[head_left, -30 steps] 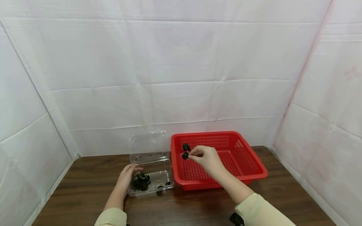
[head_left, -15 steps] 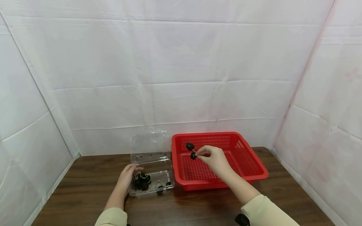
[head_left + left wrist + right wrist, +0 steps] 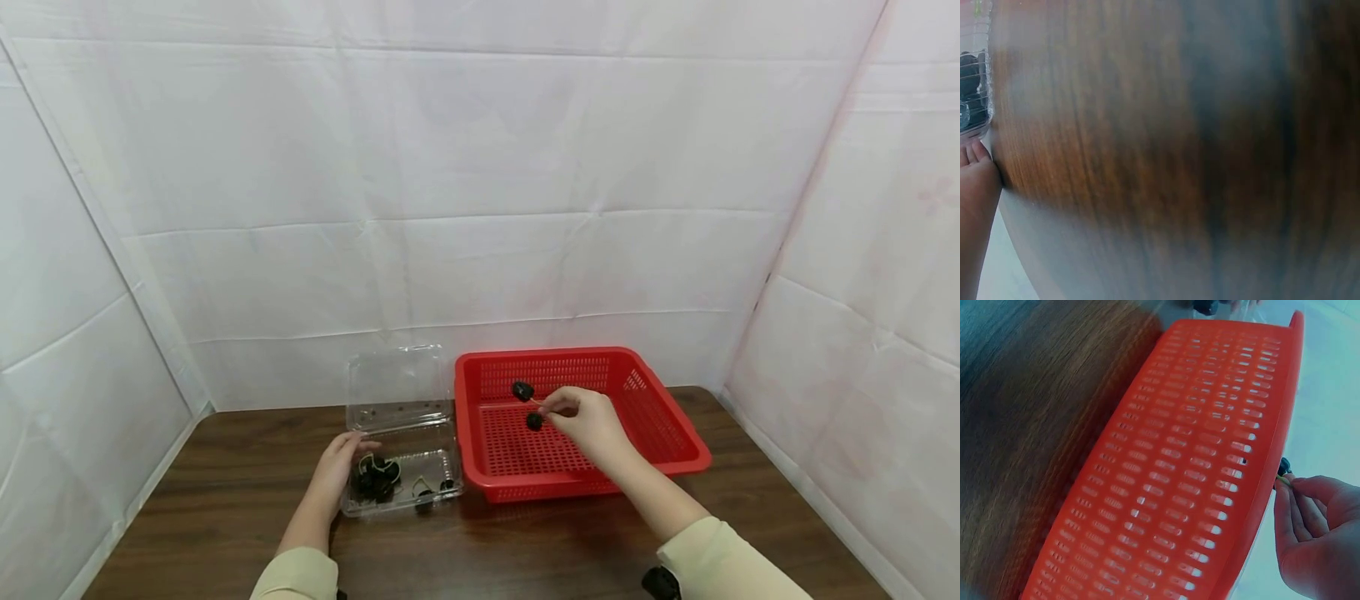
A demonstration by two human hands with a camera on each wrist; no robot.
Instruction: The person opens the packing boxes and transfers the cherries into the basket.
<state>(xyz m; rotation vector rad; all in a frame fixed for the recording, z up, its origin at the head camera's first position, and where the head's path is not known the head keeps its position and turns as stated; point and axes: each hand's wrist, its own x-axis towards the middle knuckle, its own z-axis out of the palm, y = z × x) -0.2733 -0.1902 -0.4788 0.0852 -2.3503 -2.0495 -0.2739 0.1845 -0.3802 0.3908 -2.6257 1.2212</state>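
Observation:
Dark cherries (image 3: pixel 522 390) on a joined stem hang from my right hand (image 3: pixel 591 425), whose thumb and fingertips pinch the stem above the red basket (image 3: pixel 474 454). The second cherry (image 3: pixel 534 422) of the pair hangs just left of the fingertips. In the right wrist view, the right hand (image 3: pixel 1316 531) shows beyond the basket rim, with one cherry (image 3: pixel 1284 466) partly hidden behind it. My left hand (image 3: pixel 335 473) grips the left wall of a clear plastic box (image 3: pixel 405 510), fingertips over its edge. Inside lie a clump of dark cherries (image 3: pixel 377 478) and a few loose ones on the right.
The box's clear lid (image 3: pixel 397 379) stands raised at the back, beside the basket. Box and basket rest side by side on a brown wooden table (image 3: pixel 232 483). White sheeting (image 3: pixel 480 192) encloses the back and sides.
My right hand has moved to the right over the basket, carrying the cherry pair with it. The left hand and the box have stayed in place.

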